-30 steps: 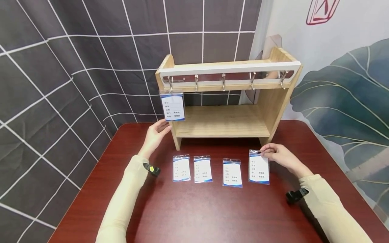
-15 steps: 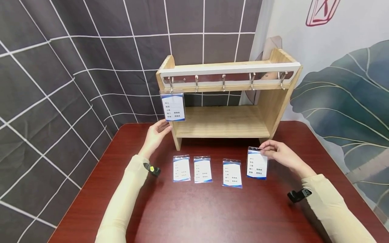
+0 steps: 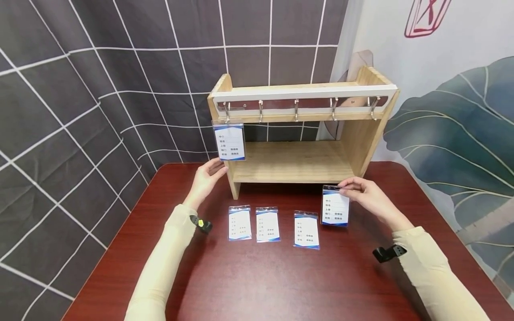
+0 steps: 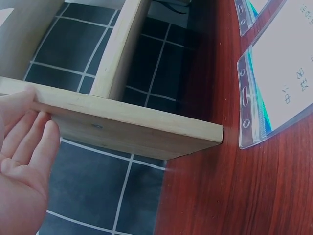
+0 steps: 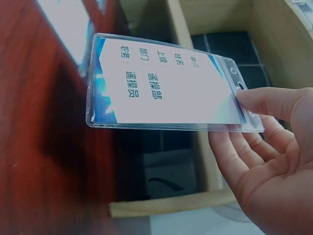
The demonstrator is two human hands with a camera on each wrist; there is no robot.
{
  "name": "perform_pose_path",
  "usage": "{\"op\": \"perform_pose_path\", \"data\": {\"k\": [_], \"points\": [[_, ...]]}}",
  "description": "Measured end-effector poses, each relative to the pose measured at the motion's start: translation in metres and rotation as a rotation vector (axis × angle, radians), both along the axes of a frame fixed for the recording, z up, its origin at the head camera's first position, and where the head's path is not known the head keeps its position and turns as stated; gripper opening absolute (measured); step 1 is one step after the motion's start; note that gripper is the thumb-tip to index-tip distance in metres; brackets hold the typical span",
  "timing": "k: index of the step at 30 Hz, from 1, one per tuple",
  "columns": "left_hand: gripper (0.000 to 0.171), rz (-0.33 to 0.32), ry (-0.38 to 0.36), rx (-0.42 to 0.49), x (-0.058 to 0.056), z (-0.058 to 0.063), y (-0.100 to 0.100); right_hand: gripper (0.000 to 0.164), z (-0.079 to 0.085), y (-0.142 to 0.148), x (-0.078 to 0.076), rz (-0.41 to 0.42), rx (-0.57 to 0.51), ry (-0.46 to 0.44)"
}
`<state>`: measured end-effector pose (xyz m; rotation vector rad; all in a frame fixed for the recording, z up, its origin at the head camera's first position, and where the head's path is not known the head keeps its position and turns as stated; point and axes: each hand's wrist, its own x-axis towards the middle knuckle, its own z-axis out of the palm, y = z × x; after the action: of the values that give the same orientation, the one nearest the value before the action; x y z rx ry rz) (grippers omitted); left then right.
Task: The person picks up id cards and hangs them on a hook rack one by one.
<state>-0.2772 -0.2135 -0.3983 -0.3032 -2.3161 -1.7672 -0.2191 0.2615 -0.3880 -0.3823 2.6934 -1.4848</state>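
Note:
My right hand (image 3: 367,196) pinches the top corner of a clear ID badge holder (image 3: 335,208), a white card with blue trim inside. In the right wrist view the thumb lies on the slotted end of that badge holder (image 5: 161,85), fingers behind it. It is lifted, tilted, in front of the wooden shelf (image 3: 297,160). My left hand (image 3: 205,180) touches the shelf's left side panel (image 4: 132,120) with fairly straight fingers. Another badge holder (image 3: 230,141) hangs below the leftmost hook (image 3: 226,111), partly in front of the left fingertips.
Three more badge holders lie on the red-brown table: left (image 3: 239,224), middle (image 3: 267,224) and right (image 3: 306,229). Several metal hooks line the shelf's white front rail (image 3: 277,94). Gridded dark cloth (image 3: 160,89) stands behind and at the left.
My right hand has raised its badge holder off the table and carried it left and toward the shelf. The left hand has stayed at the side panel.

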Motion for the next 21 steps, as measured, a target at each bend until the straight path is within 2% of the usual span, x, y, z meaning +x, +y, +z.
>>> {"op": "perform_pose_path", "data": {"k": [8,21], "points": [[0.05,0.009,-0.014,-0.015,0.002,0.001,0.0,0.031,0.026,-0.011,-0.004,-0.027,0.013,0.078],[0.047,0.008,-0.012,-0.006,0.001,0.002,0.0,0.027,0.085,-0.027,-0.005,-0.001,-0.1,0.208]]}}
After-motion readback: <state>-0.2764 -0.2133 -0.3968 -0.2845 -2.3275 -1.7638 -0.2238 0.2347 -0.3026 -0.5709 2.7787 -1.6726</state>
